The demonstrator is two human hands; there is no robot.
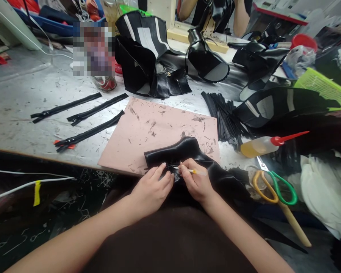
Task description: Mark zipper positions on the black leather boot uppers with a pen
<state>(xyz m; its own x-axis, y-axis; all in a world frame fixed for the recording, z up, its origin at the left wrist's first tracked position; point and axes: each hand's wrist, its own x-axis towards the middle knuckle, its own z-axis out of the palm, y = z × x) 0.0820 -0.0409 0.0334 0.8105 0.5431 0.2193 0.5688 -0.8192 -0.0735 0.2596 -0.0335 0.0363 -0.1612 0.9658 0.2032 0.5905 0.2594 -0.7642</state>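
Note:
A glossy black leather piece (184, 151) lies at the near edge of a pink work board (159, 129). My left hand (152, 189) presses on its near edge with the fingers curled down, pinning it. My right hand (196, 182) is closed around a thin yellowish stick (197, 172), whose tip points left onto the leather between the two hands. A narrow black strip runs along the leather where the tip touches.
Three black zippers (88, 113) lie left of the board. A bundle of black strips (224, 113), a glue bottle with red nozzle (267, 145) and yellow-green scissors (275, 185) sit to the right. Black boot uppers (150, 57) stand behind. Another person's arms (238, 15) show at the back.

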